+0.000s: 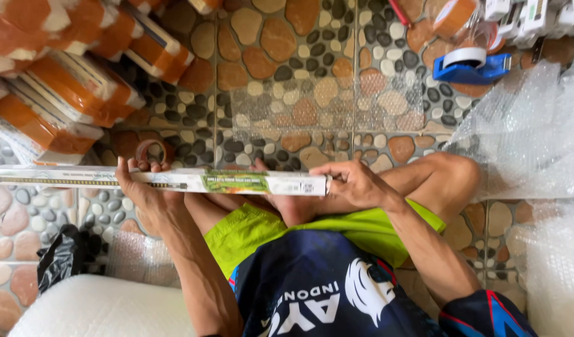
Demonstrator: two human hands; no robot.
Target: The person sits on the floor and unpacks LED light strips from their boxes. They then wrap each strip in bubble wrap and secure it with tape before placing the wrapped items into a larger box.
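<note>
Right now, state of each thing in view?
long box: level, held at both ends
left hand: gripping the long box
right hand: gripping the box's end
bubble wrap sheet: spread flat on the floor
tape dispenser: resting on the floor, untouched
stacked boxes: piled, leaning

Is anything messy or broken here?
Nothing looks broken. The long white box sits level between the left hand and right hand. The bubble wrap sheet lies flat on the pebble floor.

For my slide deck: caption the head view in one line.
Seated person's left hand and right hand hold a long white box above pebble-pattern floor.
</note>
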